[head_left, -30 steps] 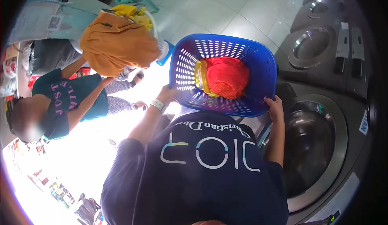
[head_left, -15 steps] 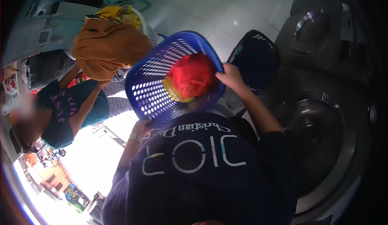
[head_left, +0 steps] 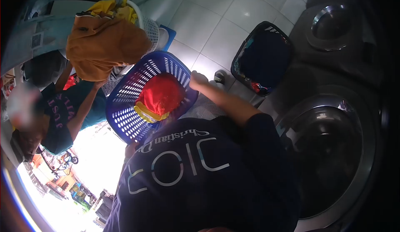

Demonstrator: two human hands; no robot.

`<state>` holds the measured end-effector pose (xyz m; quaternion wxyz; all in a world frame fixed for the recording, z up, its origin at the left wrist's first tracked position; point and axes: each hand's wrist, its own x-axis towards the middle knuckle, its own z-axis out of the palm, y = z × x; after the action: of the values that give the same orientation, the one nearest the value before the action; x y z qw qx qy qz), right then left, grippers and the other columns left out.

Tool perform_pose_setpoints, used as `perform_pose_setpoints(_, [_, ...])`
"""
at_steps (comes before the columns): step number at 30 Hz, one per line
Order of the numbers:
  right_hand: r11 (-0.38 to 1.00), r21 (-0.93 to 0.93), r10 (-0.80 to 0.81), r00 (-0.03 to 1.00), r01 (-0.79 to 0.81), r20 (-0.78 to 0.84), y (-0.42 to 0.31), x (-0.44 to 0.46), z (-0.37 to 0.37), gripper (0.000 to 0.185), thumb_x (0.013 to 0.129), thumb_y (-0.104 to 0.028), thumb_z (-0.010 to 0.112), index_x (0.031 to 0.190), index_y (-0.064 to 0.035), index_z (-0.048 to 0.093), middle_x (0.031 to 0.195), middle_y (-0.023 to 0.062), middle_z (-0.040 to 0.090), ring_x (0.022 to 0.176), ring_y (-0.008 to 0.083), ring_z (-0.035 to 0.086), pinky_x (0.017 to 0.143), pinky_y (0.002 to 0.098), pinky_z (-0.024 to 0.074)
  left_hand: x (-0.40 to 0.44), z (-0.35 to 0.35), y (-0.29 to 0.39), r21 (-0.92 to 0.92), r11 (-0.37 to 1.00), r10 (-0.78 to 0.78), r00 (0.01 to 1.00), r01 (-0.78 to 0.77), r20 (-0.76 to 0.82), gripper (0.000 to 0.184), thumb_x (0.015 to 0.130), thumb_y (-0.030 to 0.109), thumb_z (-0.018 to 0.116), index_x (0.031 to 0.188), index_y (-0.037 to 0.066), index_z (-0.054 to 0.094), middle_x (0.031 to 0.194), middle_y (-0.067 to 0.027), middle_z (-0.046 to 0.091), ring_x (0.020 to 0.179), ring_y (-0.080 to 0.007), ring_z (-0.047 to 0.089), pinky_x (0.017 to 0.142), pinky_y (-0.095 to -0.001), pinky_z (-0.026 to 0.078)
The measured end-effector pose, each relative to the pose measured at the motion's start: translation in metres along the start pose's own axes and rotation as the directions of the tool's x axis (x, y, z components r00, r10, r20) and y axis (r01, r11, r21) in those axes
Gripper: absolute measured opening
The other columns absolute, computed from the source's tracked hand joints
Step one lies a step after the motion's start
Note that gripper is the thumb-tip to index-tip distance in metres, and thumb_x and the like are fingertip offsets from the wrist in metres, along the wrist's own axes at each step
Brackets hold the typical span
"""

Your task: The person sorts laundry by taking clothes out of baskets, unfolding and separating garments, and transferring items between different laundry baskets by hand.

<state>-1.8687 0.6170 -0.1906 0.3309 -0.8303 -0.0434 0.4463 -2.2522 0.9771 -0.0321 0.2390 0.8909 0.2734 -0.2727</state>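
Note:
A blue plastic laundry basket with slotted walls is tilted in front of my body. Inside it lies a bundled red cloth with a yellow edge. My right hand is closed around the rim on the right side. On the lower left, my left hand grips the rim close to my shirt; its fingers are partly hidden.
At left another person holds an orange-brown garment by a white basket of clothes. A dark basket with dark clothes stands on the tiled floor. Front-loading machines line the right.
The blue basket and both my hands have shifted left and slightly down in view, with the red cloth still inside. The dark basket now shows more fully.

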Motion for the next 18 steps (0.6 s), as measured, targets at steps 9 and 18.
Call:
perform_pose_setpoints(9, [0.964,-0.248,-0.101,0.994,0.089,-0.035,-0.038,0.032,0.001,0.031,0.077,-0.01,0.061,0.106,-0.0012,0.054,0.106,0.018,0.062,0.096,0.0325,0.064,0.079,0.0436,0.0516,-0.017,0.009,0.057,-0.292,0.914,-0.339,0.927,0.283,-0.162,0.017,0.078,0.01,0.057,0.087,-0.003,0.065,0.087,-0.0105,0.066,0.072,-0.0176,0.064,0.06,-0.0291,0.052])
perform_pose_setpoints(18, [0.377,-0.601,-0.898,0.438,0.704,-0.051,-0.132,0.023,0.041,0.004,0.076,-0.008,0.059,0.08,-0.0061,0.058,0.099,0.0111,0.059,0.093,0.0285,0.057,0.077,0.041,0.0462,-0.025,0.0,0.1,-0.99,-0.03,-0.715,0.689,0.139,0.118,0.013,0.077,-0.002,0.055,0.09,0.0,0.058,0.079,-0.0096,0.063,0.061,-0.0203,0.064,0.05,-0.0335,0.057])
